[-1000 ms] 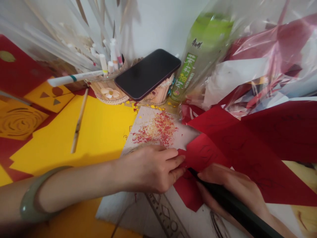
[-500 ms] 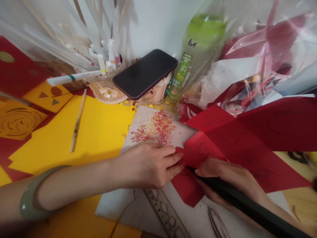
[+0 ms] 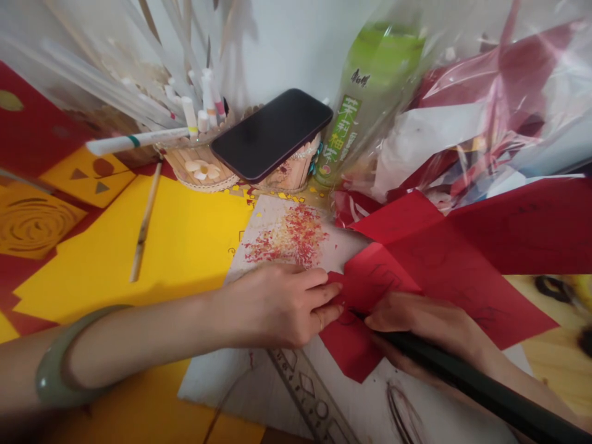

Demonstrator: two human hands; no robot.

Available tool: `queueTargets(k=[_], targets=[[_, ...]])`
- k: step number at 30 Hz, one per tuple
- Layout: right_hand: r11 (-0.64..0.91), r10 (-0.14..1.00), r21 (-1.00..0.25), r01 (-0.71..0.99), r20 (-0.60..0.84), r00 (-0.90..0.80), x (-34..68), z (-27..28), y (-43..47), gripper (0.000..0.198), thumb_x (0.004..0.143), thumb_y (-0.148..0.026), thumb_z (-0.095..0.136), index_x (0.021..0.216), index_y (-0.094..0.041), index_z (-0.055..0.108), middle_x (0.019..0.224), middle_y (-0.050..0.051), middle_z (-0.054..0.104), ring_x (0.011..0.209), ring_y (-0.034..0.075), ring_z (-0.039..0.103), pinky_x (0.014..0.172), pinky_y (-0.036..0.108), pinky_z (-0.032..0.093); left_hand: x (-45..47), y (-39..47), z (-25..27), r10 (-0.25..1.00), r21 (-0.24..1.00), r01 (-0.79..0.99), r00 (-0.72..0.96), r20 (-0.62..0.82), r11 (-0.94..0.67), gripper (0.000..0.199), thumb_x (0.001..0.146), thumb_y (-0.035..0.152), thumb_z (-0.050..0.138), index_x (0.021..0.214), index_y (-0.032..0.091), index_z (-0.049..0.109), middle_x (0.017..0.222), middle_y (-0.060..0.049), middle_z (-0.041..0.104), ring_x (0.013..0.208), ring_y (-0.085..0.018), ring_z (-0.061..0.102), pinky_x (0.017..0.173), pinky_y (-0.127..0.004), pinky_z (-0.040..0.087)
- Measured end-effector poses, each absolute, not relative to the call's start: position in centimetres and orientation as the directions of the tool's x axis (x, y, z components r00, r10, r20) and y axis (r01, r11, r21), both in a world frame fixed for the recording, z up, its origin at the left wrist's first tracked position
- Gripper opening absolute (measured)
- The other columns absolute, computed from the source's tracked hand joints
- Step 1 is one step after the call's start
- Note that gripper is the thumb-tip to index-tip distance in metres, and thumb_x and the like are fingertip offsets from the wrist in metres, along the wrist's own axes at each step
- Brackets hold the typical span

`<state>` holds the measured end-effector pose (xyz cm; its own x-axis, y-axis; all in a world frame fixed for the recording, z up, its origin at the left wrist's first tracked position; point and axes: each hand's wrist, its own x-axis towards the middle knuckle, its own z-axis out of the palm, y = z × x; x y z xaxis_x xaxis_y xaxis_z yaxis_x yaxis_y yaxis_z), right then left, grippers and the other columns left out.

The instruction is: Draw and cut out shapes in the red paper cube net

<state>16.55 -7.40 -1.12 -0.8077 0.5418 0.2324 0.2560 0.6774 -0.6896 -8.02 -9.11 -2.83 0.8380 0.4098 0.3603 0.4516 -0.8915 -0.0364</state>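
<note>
A folded sheet of red paper (image 3: 383, 268) with thin dark drawn lines lies on a white board (image 3: 217, 376). My left hand (image 3: 291, 302) rests on its left part, fingertips pressed together against the paper and thumb hidden underneath. Closed around a long black stick-like tool (image 3: 444, 364), my right hand (image 3: 416, 314) rests on the same paper. The tool's thin dark tip meets the red surface just right of my left fingertips; whether it is a blade or a pen point, I cannot tell. Below my left hand lies a clear stencil ruler (image 3: 309, 394).
Red and yellow paper scraps (image 3: 300, 231) are heaped behind my left hand. Yellow sheets (image 3: 194, 228) carry a thin wooden stick (image 3: 146, 222). A phone (image 3: 272, 132) leans on pen holders (image 3: 203, 163). A green-labelled bottle (image 3: 365, 105) and a clear plastic bag (image 3: 462, 123) stand behind.
The right-hand flap of the red paper has shifted slightly left and up. My right hand and the tool have moved very slightly; my left hand stays pressed in place.
</note>
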Motion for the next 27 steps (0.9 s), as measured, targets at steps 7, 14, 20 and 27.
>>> queueTargets(k=[7,14,20,27], targets=[[0.631,0.546,-0.742,0.226,0.218,-0.809,16.72,-1.54,-7.29,0.026,0.082,-0.001,0.054,0.096,-0.023,0.057,0.074,-0.001,0.066,0.068,0.010,0.063,0.062,0.019,0.049,-8.01,-9.09,-2.98,0.396,-0.030,0.442,0.829,0.394,-0.897,0.021,0.093,0.016,0.049,0.105,0.015,0.067,0.108,-0.009,0.068,0.090,-0.020,0.060,0.061,-0.029,0.052],[0.647,0.549,-0.710,0.278,0.181,-0.816,16.69,-0.78,-7.38,0.025,0.080,-0.002,0.054,0.094,-0.023,0.056,0.075,0.000,0.066,0.063,0.009,0.064,0.059,0.018,0.049,-8.02,-9.12,-3.11,0.405,-0.046,0.458,0.825,0.394,-0.888,0.021,0.092,0.017,0.052,0.106,0.017,0.067,0.110,-0.008,0.068,0.092,-0.020,0.060,0.061,-0.027,0.052],[0.675,0.536,-0.681,0.283,0.189,-0.823,16.69,-0.69,-7.29,0.026,0.080,0.000,0.053,0.093,-0.023,0.054,0.074,-0.001,0.064,0.062,0.009,0.063,0.058,0.018,0.050,-8.07,-9.10,-3.17,0.411,-0.032,0.461,0.818,0.402,-0.887,0.023,0.092,0.016,0.049,0.106,0.017,0.067,0.110,-0.007,0.068,0.093,-0.020,0.059,0.059,-0.028,0.052],[0.679,0.539,-0.677,0.284,0.196,-0.819,16.61,-0.63,-7.25,0.027,0.079,0.000,0.053,0.092,-0.023,0.053,0.074,-0.001,0.064,0.063,0.009,0.063,0.059,0.017,0.050,-8.09,-9.22,-3.09,0.414,-0.025,0.462,0.816,0.404,-0.887,0.024,0.093,0.015,0.048,0.106,0.017,0.067,0.111,-0.007,0.068,0.093,-0.019,0.059,0.060,-0.027,0.053]])
